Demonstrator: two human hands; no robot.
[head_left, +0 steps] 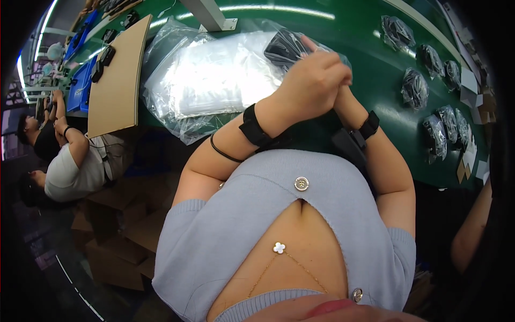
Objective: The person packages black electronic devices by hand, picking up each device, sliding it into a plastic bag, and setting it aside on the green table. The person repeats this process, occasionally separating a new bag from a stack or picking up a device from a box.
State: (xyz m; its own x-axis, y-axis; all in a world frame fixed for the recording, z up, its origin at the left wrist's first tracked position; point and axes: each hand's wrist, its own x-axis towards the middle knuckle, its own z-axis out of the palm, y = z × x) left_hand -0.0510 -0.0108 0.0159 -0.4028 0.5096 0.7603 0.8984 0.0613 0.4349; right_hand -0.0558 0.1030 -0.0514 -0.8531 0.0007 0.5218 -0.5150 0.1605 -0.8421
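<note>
My left hand (316, 75) is closed at the near right edge of a pile of clear plastic bags, its fingers curled in on a clear plastic bag (343, 52). Inside that bag sits a black object (287, 49) whose kind I cannot make out. One finger lies stretched along the black object; I cannot tell which hand it belongs to. My right hand (343, 96) meets the left from behind, and its fingers are mostly hidden. The flat stack of clear bags (214, 75) reaches left from my hands across the green table.
Several black items in clear bags (416, 88) lie to the right on the green table (370, 126). A metal post (206, 13) stands at the back. Leftward are a cardboard sheet (120, 80), a blue bin (80, 86) and seated people (80, 161). Another person's arm (472, 231) shows at right.
</note>
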